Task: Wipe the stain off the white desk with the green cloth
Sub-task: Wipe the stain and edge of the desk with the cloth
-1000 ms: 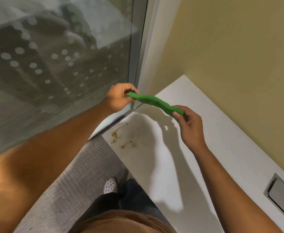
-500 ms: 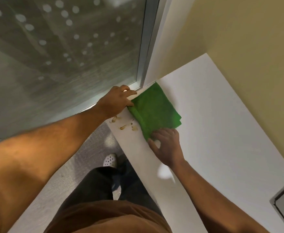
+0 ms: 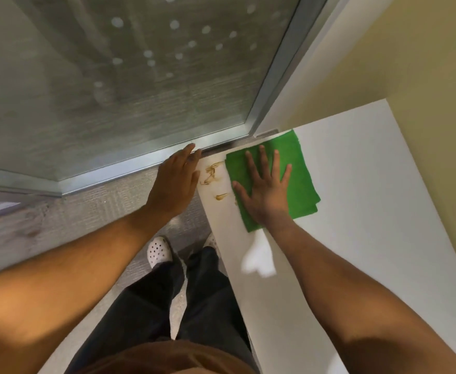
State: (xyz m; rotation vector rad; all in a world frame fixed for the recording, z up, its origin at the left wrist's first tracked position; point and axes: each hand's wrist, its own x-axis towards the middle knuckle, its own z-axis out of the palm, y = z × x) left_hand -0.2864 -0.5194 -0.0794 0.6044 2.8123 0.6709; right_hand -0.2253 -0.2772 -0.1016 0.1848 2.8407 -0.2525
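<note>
A folded green cloth [image 3: 299,174] lies flat on the white desk [image 3: 370,211] near its far left corner. My right hand [image 3: 266,187] presses on the cloth, palm down, with its fingers spread. Brown streaks of stain [image 3: 213,176] mark the desk just left of the cloth, by the desk's left edge. My left hand [image 3: 177,182] hovers beside that edge, fingers apart and holding nothing, its fingertips near the window frame.
A glass wall with a metal frame [image 3: 151,160] runs along the left and far side. A yellow wall [image 3: 435,85] borders the desk on the right. My legs and white shoes [image 3: 158,251] stand on grey carpet beside the desk.
My left hand has let go of the cloth and drawn off to the left. My right hand has slid up onto the cloth and flattened on it.
</note>
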